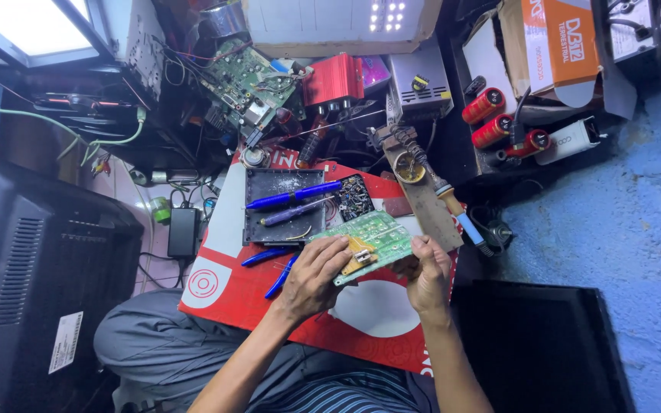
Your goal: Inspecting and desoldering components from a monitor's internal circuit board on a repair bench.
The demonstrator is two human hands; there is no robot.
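Note:
A small green circuit board [376, 239] is held up between both hands over a red and white cardboard sheet [231, 287] on my lap. My left hand [314, 277] grips the board's left end, fingers curled over a yellowish part [359, 255] on it. At the board's right edge my right hand [426, 271] pinches it. Just beyond the board lies a dark plastic case half [265, 229] with two blue-handled tools [292, 196] resting in it.
Blue-handled pliers [277, 268] lie on the cardboard left of my left hand. A soldering iron [453, 210] rests on a wooden block to the right. Other circuit boards [250, 84], a red module [333, 80], red capacitors [491, 118], boxes and cables crowd the far side. Dark screens stand left and right.

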